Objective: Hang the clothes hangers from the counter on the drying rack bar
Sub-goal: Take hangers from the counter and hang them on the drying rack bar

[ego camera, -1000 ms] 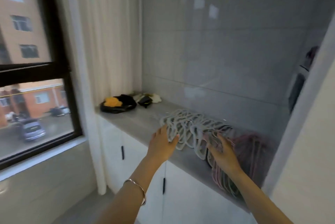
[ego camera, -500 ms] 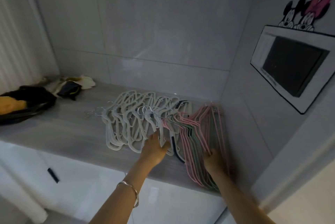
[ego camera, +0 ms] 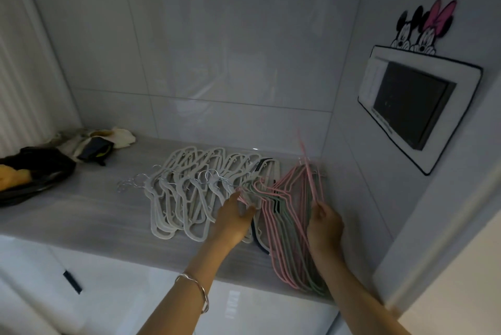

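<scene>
Over on the tabletop's (ego camera: 81, 215) right, right hand (ego camera: 325, 226) pinches a pink hanger (ego camera: 307, 169), left hand (ego camera: 231, 222) presses the pile (ego camera: 287, 226), so snagged hooks (ego camera: 250, 191) could drag neighbours off.

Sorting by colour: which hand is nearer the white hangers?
Left. The left hand overlaps the white hangers; the right hand holds a pink hanger farther right.

Two heaps of hangers lie side by side on the desk (ego camera: 81, 215): the left pile (ego camera: 187, 193) mid-desk, the right pile (ego camera: 287, 226) against the right wall (their edges overlap). Clothes (ego camera: 35, 169) lie far left. The left hand (ego camera: 233, 220) is between the piles, the right hand (ego camera: 324, 226) over the right pile.
</scene>
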A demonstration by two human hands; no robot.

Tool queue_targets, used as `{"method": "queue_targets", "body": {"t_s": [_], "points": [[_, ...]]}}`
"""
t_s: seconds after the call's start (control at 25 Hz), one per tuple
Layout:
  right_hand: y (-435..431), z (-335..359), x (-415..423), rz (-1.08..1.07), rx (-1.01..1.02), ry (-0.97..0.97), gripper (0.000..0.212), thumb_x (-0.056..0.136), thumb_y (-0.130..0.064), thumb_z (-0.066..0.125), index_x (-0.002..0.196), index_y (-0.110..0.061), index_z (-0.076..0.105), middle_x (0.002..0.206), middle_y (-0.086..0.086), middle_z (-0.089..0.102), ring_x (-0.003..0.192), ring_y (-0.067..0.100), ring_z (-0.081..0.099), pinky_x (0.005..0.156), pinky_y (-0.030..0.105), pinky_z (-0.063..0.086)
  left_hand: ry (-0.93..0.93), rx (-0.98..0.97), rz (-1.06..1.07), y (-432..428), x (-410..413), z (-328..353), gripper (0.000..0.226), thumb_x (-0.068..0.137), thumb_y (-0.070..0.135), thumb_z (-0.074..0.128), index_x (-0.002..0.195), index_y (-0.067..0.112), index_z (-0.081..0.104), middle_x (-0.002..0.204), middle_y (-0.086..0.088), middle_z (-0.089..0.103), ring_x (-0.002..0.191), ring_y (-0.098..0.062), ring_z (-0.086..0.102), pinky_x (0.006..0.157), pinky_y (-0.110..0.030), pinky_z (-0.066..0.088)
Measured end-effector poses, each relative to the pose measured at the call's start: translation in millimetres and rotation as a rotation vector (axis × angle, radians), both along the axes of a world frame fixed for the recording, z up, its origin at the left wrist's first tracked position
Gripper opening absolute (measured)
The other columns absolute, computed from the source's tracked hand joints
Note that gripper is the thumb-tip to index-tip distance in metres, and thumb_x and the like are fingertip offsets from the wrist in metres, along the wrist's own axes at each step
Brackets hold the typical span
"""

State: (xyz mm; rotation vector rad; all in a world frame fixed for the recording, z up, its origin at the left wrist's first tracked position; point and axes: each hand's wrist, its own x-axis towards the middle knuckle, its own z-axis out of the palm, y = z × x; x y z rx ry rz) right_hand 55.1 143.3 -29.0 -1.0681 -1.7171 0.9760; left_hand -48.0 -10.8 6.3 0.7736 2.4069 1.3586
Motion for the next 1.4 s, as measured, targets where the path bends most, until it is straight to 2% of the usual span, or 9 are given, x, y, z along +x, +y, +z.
{"method": "queue_targets", "body": {"t_s": [0.12,0.24,0.4,0.52,0.6,0.72,1.0,1.2,1.4], "points": [[-24,35,2,0.213,-0.018,0.220,0.020,0.095,-0.021,0.049,0.094,-0.011,0.067,0.068,0.000,0.060,0.056,0.006,0.049,0.049,0.018,0.036,-0.017,0.078,0.043,-5,21,20,0.051,0.096,0.027,0.049,0.142,0.013,0.034,0.146,-0.005,0.039,0.134,-0.021,0.038,0.095,-0.020,0.028],[-55,69,12,0.522,-0.035,0.378,0.018,0.093,-0.019,0.052,0.086,-0.027,0.066,0.064,-0.006,0.058,0.055,0.002,0.048,0.055,0.020,0.040,-0.076,0.175,0.140,-24,42,42,0.053,0.097,0.033,0.045,0.144,0.016,0.030,0.148,-0.004,0.037,0.133,-0.020,0.039,0.103,-0.028,0.031],[-101,116,50,0.869,-0.063,0.546,0.017,0.093,-0.008,0.051,0.090,-0.016,0.067,0.062,0.000,0.054,0.051,0.002,0.047,0.051,0.014,0.041,-0.184,0.343,0.373,-71,89,72,0.071,0.084,0.063,0.046,0.142,0.026,0.031,0.144,0.000,0.043,0.127,-0.022,0.048,0.107,-0.040,0.039],[-134,141,91,1.094,-0.150,0.635,0.019,0.093,-0.011,0.050,0.090,-0.017,0.068,0.055,0.000,0.048,0.045,0.005,0.040,0.043,0.014,0.035,-0.051,0.742,0.541,-113,147,107,0.035,0.097,0.031,0.047,0.129,0.022,0.040,0.120,-0.004,0.058,0.105,-0.024,0.060,0.081,-0.027,0.055],[-154,152,124,1.239,-0.208,0.650,0.020,0.094,-0.011,0.049,0.093,-0.015,0.068,0.052,-0.004,0.046,0.044,0.005,0.037,0.042,0.016,0.032,0.125,0.873,0.583,-146,202,135,0.029,0.099,0.015,0.040,0.127,0.016,0.048,0.114,-0.003,0.063,0.098,-0.021,0.064,0.077,-0.023,0.057],[-190,173,176,1.440,-0.296,0.640,0.021,0.094,-0.014,0.047,0.097,-0.018,0.068,0.053,-0.005,0.048,0.044,0.005,0.037,0.042,0.017,0.031,0.370,0.893,0.682,-193,289,170,0.026,0.096,0.008,0.043,0.116,0.019,0.056,0.103,0.003,0.069,0.086,-0.009,0.069,0.072,-0.020,0.056],[-295,229,292,2.009,-0.413,0.636,0.029,0.095,-0.014,0.042,0.112,-0.024,0.062,0.062,0.003,0.055,0.048,0.010,0.042,0.044,0.019,0.038,0.714,0.901,1.055,-284,473,228,0.033,0.091,0.006,0.053,0.121,0.018,0.056,0.101,0.003,0.072,0.085,-0.014,0.071,0.067,-0.018,0.055],[-376,245,371,2.303,-0.434,0.583,0.022,0.089,-0.019,0.046,0.100,-0.018,0.065,0.053,0.002,0.050,0.045,0.012,0.041,0.044,0.019,0.039,0.792,0.844,1.312,-351,580,234,0.038,0.092,0.004,0.053,0.127,0.018,0.052,0.102,0.001,0.070,0.076,-0.008,0.071,0.062,-0.017,0.055],[-454,247,445,2.442,-0.478,0.516,0.024,0.092,-0.011,0.044,0.107,-0.008,0.063,0.047,0.004,0.049,0.041,0.013,0.043,0.044,0.019,0.040,0.633,0.831,1.429,-428,668,217,0.035,0.090,0.003,0.056,0.125,0.010,0.055,0.107,-0.005,0.070,0.079,-0.016,0.071,0.060,-0.020,0.057]]}}
